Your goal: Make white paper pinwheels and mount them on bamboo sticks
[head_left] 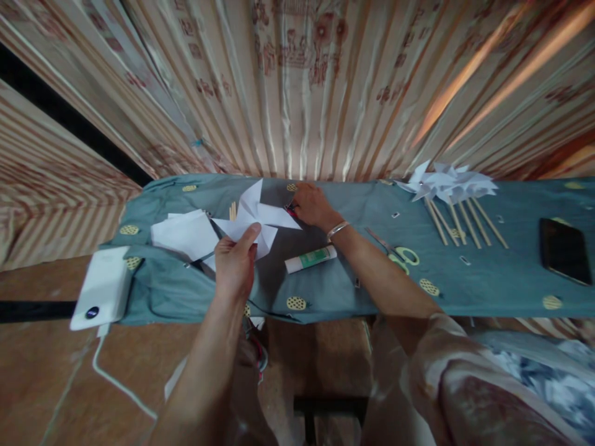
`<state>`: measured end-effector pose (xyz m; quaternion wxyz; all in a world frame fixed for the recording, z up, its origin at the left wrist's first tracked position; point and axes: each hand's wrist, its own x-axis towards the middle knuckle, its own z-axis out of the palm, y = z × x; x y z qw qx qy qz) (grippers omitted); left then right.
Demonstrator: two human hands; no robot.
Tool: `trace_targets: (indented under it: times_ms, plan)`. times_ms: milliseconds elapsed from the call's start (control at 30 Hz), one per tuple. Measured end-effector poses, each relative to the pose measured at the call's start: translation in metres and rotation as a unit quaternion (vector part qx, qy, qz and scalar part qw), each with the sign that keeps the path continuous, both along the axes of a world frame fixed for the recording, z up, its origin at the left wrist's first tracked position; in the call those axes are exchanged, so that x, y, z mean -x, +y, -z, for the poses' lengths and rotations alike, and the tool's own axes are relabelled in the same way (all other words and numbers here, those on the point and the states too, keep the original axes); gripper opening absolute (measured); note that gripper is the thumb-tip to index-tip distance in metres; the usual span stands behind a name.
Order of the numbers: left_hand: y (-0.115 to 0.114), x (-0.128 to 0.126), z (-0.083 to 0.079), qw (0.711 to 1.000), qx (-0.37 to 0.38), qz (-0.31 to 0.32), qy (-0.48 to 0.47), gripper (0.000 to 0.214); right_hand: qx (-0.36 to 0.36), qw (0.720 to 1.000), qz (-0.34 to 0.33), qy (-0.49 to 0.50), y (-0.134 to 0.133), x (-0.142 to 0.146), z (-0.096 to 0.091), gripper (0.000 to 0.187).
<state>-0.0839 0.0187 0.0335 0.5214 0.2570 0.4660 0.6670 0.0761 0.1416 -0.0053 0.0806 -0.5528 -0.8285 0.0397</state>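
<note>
My left hand (pixel 235 265) grips a white paper pinwheel (pixel 251 207), thumb pressed near its centre and the folded blades spread around it. Just right of one blade tip, at the far side of the table, my right hand (pixel 313 205) has its fingers curled down over a small red and dark thing (pixel 291 210), too small and covered to name. A glue stick (pixel 311 258) with a green label lies between my forearms. Partly behind the pinwheel are a few wooden sticks (pixel 233 211). White paper pieces (pixel 182 236) lie in a pile left of my left hand.
Green-handled scissors (pixel 404 256) lie right of my right forearm. Several pinwheels on sticks (pixel 450 184) rest further right, near a dark phone (pixel 564 251). A white power bank (pixel 102 288) with a cable sits at the left edge of the cloth-covered table (pixel 520 279). A curtain (pixel 302 111) hangs behind.
</note>
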Motion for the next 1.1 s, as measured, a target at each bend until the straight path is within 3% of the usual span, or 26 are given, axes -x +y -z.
trace_targets:
  times_ms: [200,500,833,967,1100]
  plan:
    - [0.001,-0.001,0.001,1.0,0.004,-0.002,-0.001,0.03,0.006,1.0,0.026,0.0,-0.002,0.004,-0.001,0.036]
    - [0.001,-0.002,0.005,1.0,-0.007,0.003,0.008,0.028,-0.007,1.0,0.005,0.005,0.0,0.003,-0.003,0.034]
    - [0.001,-0.003,0.002,1.0,-0.002,-0.005,0.006,0.028,-0.044,0.989,0.068,0.128,-0.008,-0.008,0.01,0.03]
    - [0.001,-0.003,0.003,1.0,-0.005,-0.003,0.006,0.026,-0.036,0.967,0.105,0.23,-0.005,-0.016,0.017,0.025]
    - [0.002,-0.005,0.004,1.0,-0.003,0.002,0.01,0.027,-0.011,0.909,0.123,0.399,-0.004,-0.026,0.023,0.015]
